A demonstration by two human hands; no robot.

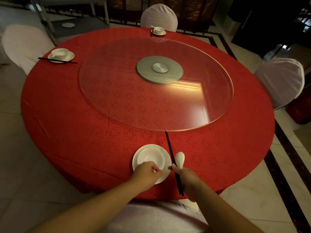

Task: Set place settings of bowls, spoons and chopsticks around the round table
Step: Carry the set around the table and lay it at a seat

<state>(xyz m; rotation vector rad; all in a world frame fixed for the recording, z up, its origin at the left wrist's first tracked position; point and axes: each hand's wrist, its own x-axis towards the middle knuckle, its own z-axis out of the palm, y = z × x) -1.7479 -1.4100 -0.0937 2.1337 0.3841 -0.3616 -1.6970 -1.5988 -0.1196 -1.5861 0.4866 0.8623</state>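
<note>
A person's view from above a round surface (pixel 67 118) covered in a red patterned cloth, with a clear glass turntable (pixel 117 91) at its centre; both forearms reach in from the near edge.

At the near edge sits a white bowl (pixel 151 156) on a white saucer (pixel 166 158); the left hand (pixel 145 172) rests on the saucer's near rim with its fingers curled over it, apparently pinching the rim. The right hand (pixel 186 179), just to the right of the saucer, has its fingers closed around a pair of black chopsticks (pixel 170 147) and, by the look of it, the handle of a white spoon (pixel 179 158) (the handle itself is hidden in the hand); the spoon's bowl shows just beyond the fingers.

The chopsticks' long axis runs from the near edge towards the centre, tips almost at the turntable's rim, close beside the saucer's right side; the right hand is the nearer one to lay them down there, with the spoon likely going to the bowl on its left.

Two settings already stand complete: one at the left edge (pixel 61 54), one at the far edge (pixel 158 30); the right edge has no setting yet. White-covered chairs (pixel 281 79) ring the surface.
</note>
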